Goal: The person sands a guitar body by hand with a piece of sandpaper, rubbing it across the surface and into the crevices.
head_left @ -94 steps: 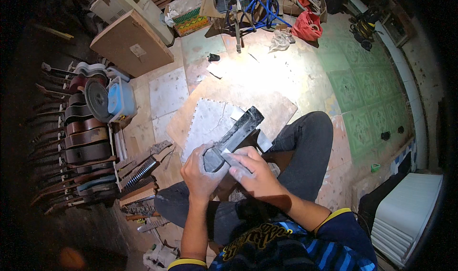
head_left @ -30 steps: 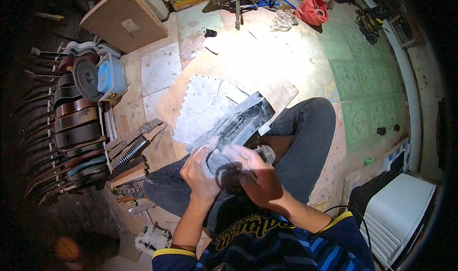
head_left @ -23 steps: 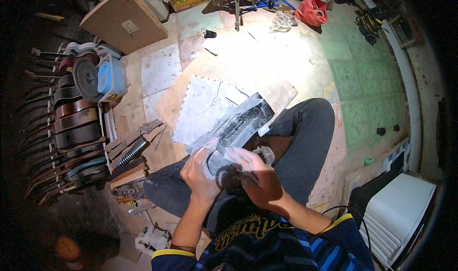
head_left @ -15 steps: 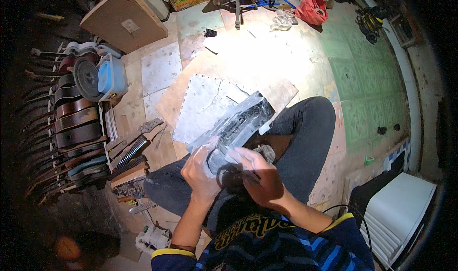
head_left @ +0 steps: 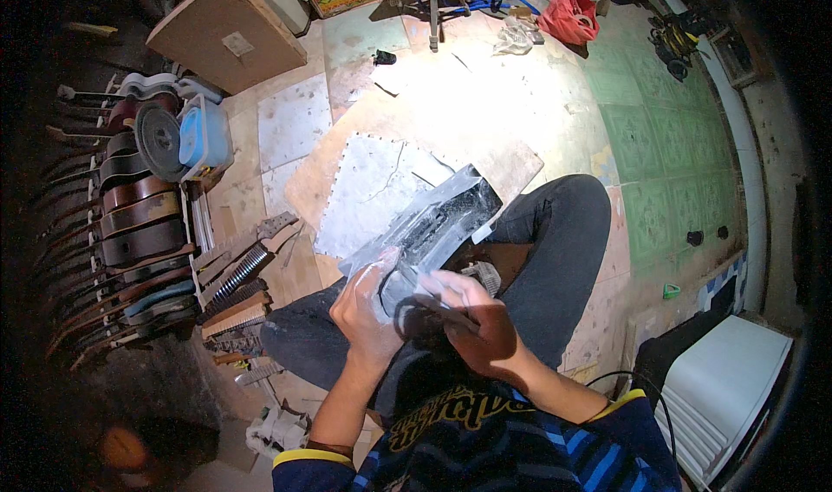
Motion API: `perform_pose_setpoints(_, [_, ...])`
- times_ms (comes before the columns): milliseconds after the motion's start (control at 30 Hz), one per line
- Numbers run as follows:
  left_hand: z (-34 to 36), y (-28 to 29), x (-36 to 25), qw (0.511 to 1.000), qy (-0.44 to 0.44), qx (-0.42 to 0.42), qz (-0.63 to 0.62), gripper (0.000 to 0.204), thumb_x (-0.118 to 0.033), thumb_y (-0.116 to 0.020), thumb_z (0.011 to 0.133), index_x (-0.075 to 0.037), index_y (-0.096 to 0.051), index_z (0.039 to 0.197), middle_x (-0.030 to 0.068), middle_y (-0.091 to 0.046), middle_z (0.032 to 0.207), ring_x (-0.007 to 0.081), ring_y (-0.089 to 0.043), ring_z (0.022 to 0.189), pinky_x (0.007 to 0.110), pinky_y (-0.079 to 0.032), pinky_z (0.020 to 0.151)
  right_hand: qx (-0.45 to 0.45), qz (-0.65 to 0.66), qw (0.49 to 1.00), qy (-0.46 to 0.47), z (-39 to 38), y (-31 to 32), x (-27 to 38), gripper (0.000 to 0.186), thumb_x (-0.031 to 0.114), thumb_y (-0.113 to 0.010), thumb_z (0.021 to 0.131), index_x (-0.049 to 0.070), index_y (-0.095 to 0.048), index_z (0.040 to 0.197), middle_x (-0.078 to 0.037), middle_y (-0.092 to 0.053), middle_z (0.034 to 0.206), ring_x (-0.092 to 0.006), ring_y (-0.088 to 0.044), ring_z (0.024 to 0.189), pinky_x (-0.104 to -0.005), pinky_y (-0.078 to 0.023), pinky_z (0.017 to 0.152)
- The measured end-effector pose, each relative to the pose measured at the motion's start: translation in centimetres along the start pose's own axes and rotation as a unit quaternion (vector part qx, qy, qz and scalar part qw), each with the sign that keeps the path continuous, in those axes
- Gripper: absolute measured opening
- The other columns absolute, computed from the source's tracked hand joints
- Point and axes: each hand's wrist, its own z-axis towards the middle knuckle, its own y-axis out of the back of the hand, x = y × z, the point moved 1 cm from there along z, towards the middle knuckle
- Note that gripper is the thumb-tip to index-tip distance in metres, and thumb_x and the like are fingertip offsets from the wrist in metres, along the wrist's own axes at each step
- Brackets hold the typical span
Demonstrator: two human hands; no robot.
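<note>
A long dark piece coated in pale dust (head_left: 446, 215) lies slantwise over my lap, with greyish raised edges along its length and a rounded near end. My left hand (head_left: 362, 301) is closed around the left side of that near end. Against the right side of the end, my right hand (head_left: 472, 314) has its fingers drawn together, slightly blurred. A thin grey edge shows under those fingers, but I cannot tell what it is. Both hands carry pale dust. Beneath the far part of the piece is a pale sheet with a toothed edge (head_left: 364, 188) on the floor.
Several guitars (head_left: 143, 232) stand in a row at the left, beside a clear bin with a blue lid (head_left: 204, 136). Hand tools and a coiled spring (head_left: 245, 267) lie by my left knee. A brown carton (head_left: 221, 37), a red bag (head_left: 568, 19) and a white slatted unit (head_left: 728, 388) surround me.
My right hand has shifted slightly against the rounded end. My left hand keeps its hold, and the dusty piece has barely moved.
</note>
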Motion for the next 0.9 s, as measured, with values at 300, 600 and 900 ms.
perform_pose_setpoints(300, [0.4,0.3,-0.7,1.000,-0.010,0.011,0.004,0.058,-0.018,-0.089,0.076,-0.002,-0.059,0.123,0.0195,-0.077,0.109,0.0353,-0.077,0.096,0.040,-0.061,0.084,0.033,-0.095,0.994,0.037,1.4,0.6,0.5,0.061,0.012,-0.059,0.103,-0.009,-0.031,0.153,-0.028,-0.049,0.152,-0.0285,-0.051,0.142,-0.0397,-0.042,0.115])
perform_pose_setpoints(600, [-0.2,0.4,-0.2,0.999,-0.019,0.009,0.037,0.073,-0.023,-0.096,0.067,-0.001,-0.058,0.125,0.0187,-0.075,0.111,0.0331,-0.077,0.096,0.040,-0.061,0.085,-0.053,-0.078,0.995,0.020,-1.3,2.8,2.9,0.038,-0.001,-0.057,0.096,-0.004,-0.062,0.134,-0.021,-0.069,0.131,-0.0294,-0.067,0.122,-0.0410,-0.051,0.105])
perform_pose_setpoints(900, [-1.0,0.1,-0.7,0.997,-0.044,0.022,0.066,0.091,-0.026,-0.100,0.061,0.001,-0.053,0.135,0.0201,-0.072,0.116,0.0337,-0.075,0.100,0.042,-0.060,0.089,0.031,-0.212,0.969,0.122,0.7,0.1,-0.4,0.026,-0.001,-0.059,0.093,0.003,-0.062,0.119,-0.024,-0.061,0.142,-0.0435,-0.069,0.111,-0.0436,-0.060,0.087])
